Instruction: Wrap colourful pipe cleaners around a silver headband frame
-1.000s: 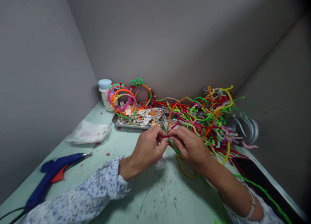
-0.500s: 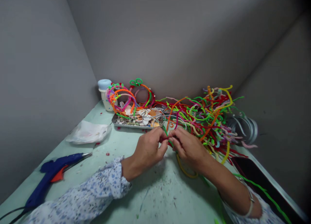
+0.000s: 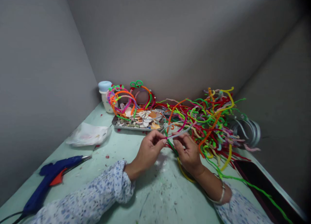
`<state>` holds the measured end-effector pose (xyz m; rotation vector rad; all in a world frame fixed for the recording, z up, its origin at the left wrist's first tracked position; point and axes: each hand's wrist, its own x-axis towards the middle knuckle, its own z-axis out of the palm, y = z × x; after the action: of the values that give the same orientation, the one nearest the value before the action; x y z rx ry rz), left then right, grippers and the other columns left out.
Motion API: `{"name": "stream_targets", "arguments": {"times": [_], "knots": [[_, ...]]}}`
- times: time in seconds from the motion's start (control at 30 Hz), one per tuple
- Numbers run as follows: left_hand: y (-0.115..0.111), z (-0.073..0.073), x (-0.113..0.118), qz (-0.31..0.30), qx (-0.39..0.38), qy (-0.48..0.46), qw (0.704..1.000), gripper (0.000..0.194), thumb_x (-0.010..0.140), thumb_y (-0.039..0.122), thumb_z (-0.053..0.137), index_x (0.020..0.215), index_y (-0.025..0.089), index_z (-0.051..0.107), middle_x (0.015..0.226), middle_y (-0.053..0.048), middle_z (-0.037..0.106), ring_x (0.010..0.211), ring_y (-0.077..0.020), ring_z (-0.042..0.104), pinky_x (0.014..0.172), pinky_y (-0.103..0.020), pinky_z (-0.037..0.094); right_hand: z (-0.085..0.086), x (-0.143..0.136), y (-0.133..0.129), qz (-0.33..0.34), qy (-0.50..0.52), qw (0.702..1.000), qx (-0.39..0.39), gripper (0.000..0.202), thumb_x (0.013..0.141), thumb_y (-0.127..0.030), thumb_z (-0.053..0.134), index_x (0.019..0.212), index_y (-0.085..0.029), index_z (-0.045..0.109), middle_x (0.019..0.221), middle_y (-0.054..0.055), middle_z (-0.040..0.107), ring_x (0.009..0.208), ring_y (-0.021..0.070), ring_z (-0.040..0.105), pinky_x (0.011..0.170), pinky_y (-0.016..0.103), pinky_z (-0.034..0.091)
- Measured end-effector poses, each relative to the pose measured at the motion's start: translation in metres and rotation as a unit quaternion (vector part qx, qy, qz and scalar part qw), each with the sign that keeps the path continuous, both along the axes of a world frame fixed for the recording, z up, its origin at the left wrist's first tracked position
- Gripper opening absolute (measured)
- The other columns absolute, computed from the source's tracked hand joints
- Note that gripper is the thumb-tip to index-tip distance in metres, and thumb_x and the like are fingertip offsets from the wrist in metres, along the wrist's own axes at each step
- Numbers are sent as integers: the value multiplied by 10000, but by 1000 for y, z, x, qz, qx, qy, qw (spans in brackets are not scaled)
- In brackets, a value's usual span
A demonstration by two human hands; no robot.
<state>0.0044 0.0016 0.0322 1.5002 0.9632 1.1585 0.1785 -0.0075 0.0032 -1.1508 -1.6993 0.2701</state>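
My left hand (image 3: 149,150) is closed in a pinch, thumb against index finger, on one end of a thin grey headband (image 3: 182,131). A magenta pipe cleaner (image 3: 184,123) meets the band at those fingertips and its free length rises to the right. My right hand (image 3: 189,152) has its fingers curled at the band's near side and appears to grip it; the exact contact is partly hidden. Green pipe cleaners (image 3: 173,147) lie just under the hands, with a yellow pipe cleaner (image 3: 182,172) beside my right wrist.
A metal tray (image 3: 132,128) of shell-like pieces stands behind, finished-looking colourful headbands (image 3: 121,99) on it. A jar (image 3: 106,99) is at back left. Right lies a pipe-cleaner heap (image 3: 209,120), a phone-like dark slab (image 3: 257,182); left, a glue gun (image 3: 51,177) and plastic bag (image 3: 88,135).
My hands have moved slightly apart, the right one shifting down and turning. The magenta pipe cleaner and the grey band now show between them. The left hand keeps its pinch.
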Motion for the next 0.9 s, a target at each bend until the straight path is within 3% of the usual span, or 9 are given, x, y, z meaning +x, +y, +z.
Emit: {"name": "stream_targets", "arguments": {"times": [0.1,0.2,0.47,0.7,0.9], "knots": [[-1,-9,5,-2,1,-16,1000,123,851,286,600,820,173,562,777,7,584,739,-127,542,704,-244,438,-2,-3,-2,16,19,999,-20,194,919,-315,529,1041,-215,644,970,77,670,869,223,637,740,343,513],[1,-16,9,-12,-12,-17,1000,124,862,282,591,817,172,556,769,5,576,735,-127,534,697,-245,433,-2,-5,-2,5,61,997,-39,190,925,-326,523,972,-215,670,877,56,674,785,203,632,693,323,503],[1,-20,15,-23,-50,-25,998,128,858,270,600,935,168,601,815,-7,619,738,-126,556,683,-242,444,-6,-4,-1,-25,81,992,-95,238,936,-372,526,821,-209,655,711,16,627,679,179,590,618,292,456],[4,-27,15,-11,-59,-24,998,158,846,274,614,921,141,654,886,-64,672,813,-169,594,762,-294,466,-8,-3,2,-23,62,994,-88,215,941,-357,527,866,-214,669,757,23,647,729,186,605,645,295,465],[10,-30,10,10,-56,-36,998,120,824,255,629,861,147,666,824,-44,664,776,-159,580,728,-273,444,-12,-4,6,0,40,998,-56,184,943,-316,534,940,-213,686,861,47,640,785,189,604,705,314,494]]}}
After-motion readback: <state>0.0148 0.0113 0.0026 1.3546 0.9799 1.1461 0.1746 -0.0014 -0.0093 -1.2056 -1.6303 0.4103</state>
